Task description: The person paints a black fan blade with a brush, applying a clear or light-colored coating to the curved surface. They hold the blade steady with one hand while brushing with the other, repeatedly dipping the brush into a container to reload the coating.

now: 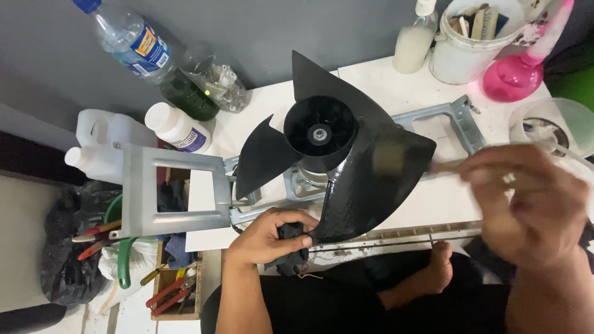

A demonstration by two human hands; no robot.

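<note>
Gripping a brush handle [461, 164] in my closed right hand [529, 204], I hold its bristle tip [390, 158] against the large blade of the black fan [346, 167], so the blade lies to the left of that hand, the brush's long axis running roughly parallel to the near edge of the white surface [427, 204]. My left hand [269, 238], closed on a dark rag [291, 238], touches the blade's lower edge at the surface's near edge and is the nearer to it.

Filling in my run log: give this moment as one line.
left hand: grips black cloth at fan blade edge | right hand: holds brush on blade | fan on metal bracket
</note>
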